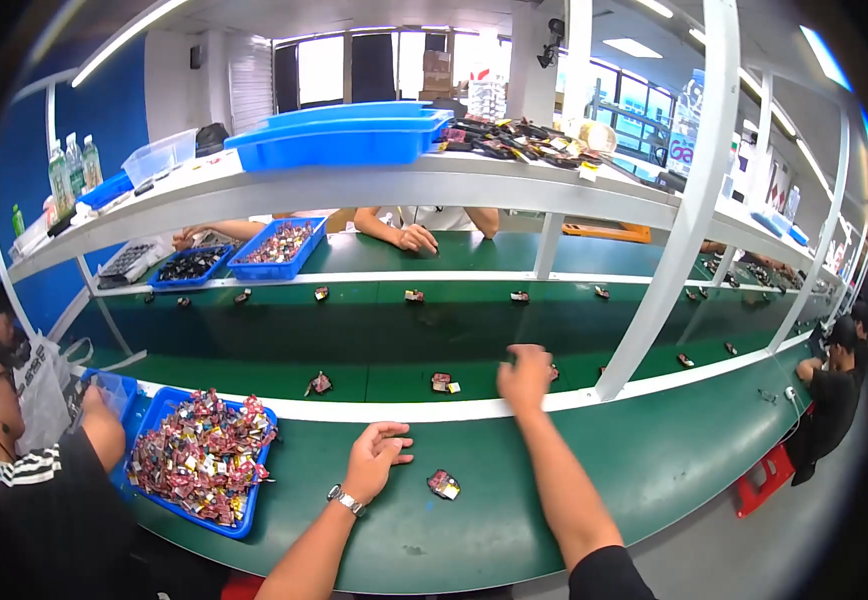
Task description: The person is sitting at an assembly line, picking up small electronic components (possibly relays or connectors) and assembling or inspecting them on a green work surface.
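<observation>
- Right grip [526, 375]: reached past the white rail [294, 409] over the green belt [394, 385], fingers bent; cannot tell whether anything is held.
- Left grip [376, 460]: over the desk [489, 540], loosely spread, fingers half curled, nothing seen in it; metal watch [346, 500] at the wrist.
- Desk part [443, 485]: one, small, red and black with pale patches; lying between the forearms, apart from both grips.
- Belt parts [444, 383]: three near the rail; one just beside the right grip, partly hidden, two farther left.
- Blue tray [246, 520]: on the desk, left of the left grip, heaped with similar parts.
- Co-worker's hand [416, 238]: across the belt.
- Shelf [514, 190]: overhead, white; bears blue bins [334, 140] and piled black pieces [524, 140].
</observation>
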Demonstrator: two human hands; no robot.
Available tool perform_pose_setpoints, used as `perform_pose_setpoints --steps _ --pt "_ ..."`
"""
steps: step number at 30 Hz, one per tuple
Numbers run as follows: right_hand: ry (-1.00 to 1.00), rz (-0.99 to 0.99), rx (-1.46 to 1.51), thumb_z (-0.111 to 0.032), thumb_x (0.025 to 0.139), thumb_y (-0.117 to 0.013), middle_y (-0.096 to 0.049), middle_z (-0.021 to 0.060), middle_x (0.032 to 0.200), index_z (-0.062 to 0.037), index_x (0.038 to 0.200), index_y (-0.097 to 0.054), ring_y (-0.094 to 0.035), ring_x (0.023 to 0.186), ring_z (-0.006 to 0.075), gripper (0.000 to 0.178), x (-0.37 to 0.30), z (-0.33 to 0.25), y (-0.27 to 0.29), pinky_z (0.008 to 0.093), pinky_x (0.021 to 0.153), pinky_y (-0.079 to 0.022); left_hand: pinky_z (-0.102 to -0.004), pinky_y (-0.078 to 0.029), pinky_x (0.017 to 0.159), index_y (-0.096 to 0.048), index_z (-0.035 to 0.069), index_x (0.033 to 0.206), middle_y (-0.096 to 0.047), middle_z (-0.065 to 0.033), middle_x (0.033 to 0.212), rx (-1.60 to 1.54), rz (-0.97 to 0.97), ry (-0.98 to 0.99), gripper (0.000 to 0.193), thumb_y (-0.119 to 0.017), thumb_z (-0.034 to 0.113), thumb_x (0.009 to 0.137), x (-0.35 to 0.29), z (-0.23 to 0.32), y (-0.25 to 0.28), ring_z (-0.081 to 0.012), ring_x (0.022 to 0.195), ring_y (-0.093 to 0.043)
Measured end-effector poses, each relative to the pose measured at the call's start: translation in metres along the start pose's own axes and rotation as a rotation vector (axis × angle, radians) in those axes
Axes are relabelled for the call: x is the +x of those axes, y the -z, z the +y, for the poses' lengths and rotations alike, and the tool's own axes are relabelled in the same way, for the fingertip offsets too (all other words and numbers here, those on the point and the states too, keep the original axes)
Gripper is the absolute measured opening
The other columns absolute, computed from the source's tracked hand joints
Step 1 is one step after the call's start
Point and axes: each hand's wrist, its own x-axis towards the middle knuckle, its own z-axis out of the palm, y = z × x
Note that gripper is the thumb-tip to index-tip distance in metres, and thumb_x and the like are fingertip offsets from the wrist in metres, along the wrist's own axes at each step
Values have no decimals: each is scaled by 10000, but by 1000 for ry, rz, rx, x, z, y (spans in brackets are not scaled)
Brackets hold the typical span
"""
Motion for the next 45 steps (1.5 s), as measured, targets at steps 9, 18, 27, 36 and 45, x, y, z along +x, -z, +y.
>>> perform_pose_setpoints --steps 9,18,27,36,45 --pt "-276 -203 -47 -133 729 -714 -611 178 1103 28 1179 -559 -547 1067 374 503 10 113 38 467 938 -449 -363 -583 816 -519 -42 1164 -607 -170 1163 28 -66 -10 240 -500 1 929 9 -1 -7 -240 1023 -633" --pt "33 -412 476 -99 745 -752 -676 76 1076 -58 1261 -542 -623 986 248 559 -20 29 62 380 869 -492 -314 -575 755 -541 -38 1190 -647 -160 1088 -26 -64 27 250 -514 83 973 9 -3 -1 -183 908 -649" --pt "447 -907 638 -6 765 -681 -586 59 1320 -79 1402 -429 -453 1261 288 689 -67 -107 95 401 1067 -378 -296 -524 738 -559 -21 1191 -642 -109 1039 -212 -409 265 401 -428 324 1033 12 -3 24 -178 853 -631" --pt "534 -569 569 -58 802 -690 -565 92 1280 -104 1167 -636 -517 1192 288 372 -88 -89 72 385 979 -467 -379 -553 902 -428 3 1362 -596 -160 1171 -228 -324 217 378 -450 127 1005 8 8 10 -266 1024 -644" --pt "476 -609 606 -109 792 -710 -572 70 1252 -89 916 -681 -523 1170 291 129 -90 -93 68 383 967 -465 -376 -541 958 -476 0 1300 -585 -126 1182 -79 -274 177 320 -442 35 984 6 10 2 -226 1098 -614"
